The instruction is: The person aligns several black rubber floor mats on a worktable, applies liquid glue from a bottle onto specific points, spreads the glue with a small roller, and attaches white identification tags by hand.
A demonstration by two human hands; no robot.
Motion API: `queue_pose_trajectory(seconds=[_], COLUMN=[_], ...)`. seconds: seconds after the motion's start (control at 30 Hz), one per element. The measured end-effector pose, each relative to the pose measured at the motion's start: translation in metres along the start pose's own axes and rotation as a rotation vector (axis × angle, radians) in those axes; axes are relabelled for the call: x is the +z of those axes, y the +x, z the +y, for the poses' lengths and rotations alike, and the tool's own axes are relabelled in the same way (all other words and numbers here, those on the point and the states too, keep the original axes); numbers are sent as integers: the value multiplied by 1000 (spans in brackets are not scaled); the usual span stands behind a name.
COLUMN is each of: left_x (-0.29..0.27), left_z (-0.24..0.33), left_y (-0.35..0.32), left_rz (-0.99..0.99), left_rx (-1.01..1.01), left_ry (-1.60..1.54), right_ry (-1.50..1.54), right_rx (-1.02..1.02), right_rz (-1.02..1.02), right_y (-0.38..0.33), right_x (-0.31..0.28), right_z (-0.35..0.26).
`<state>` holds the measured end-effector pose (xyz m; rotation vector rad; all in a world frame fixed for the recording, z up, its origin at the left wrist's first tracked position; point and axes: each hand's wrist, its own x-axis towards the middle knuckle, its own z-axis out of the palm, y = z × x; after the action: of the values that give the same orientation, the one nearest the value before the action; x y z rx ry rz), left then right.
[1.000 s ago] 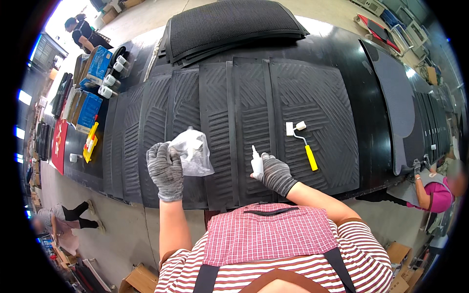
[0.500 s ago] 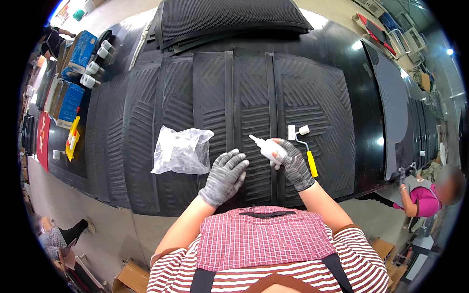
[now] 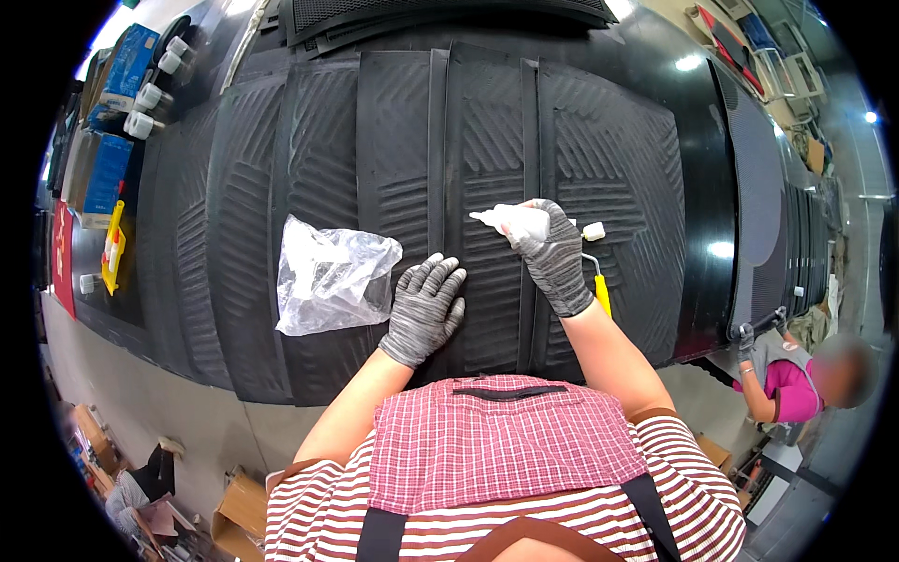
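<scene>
My right hand (image 3: 552, 251), in a grey glove, is wrapped round a white squeeze bottle (image 3: 521, 223). The bottle is tilted, its narrow nozzle toward the left, above a ribbed black rubber mat (image 3: 492, 155). Flat on the mats lies my left hand (image 3: 423, 307), also gloved, its fingers stretched out and nothing in it. Left of that hand rests a crumpled clear plastic bag (image 3: 335, 279). A small roller with a yellow handle (image 3: 602, 292) lies right of my right hand, partly hidden by it.
Stacked black mats (image 3: 440, 19) stand at the far edge. Blue boxes (image 3: 108, 178), white rolls (image 3: 142, 125) and a yellow tool (image 3: 113, 248) sit at the left. On the right, a co-worker's gloved hand (image 3: 743, 342) touches a grey mat (image 3: 749, 178).
My right hand has moved the bottle up and away from me, and its nozzle points more level to the left. My left hand has shifted slightly; the whole view has tilted a little.
</scene>
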<state>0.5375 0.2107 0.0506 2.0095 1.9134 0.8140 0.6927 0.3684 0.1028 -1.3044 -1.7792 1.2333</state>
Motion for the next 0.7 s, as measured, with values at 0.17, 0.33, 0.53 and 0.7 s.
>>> queue_pose_trajectory(seconds=[0.17,0.33,0.53,0.7], left_x=[-1,0,1,2], left_z=[1,0,-1,-1], left_y=[1,1,-1,-1], left_rz=[6,4,7,-3], left_rx=[-8,-16,-13,-12], left_ry=[-14,-22,-8,-7], right_ry=[-108,-174,-200,-180], right_rx=[-207,-274,-366,-393], right_rz=[17,-19,-81,-38], right_y=[7,7,-7,0], right_x=[13,18,14,18], right_z=[1,-2,-7,2])
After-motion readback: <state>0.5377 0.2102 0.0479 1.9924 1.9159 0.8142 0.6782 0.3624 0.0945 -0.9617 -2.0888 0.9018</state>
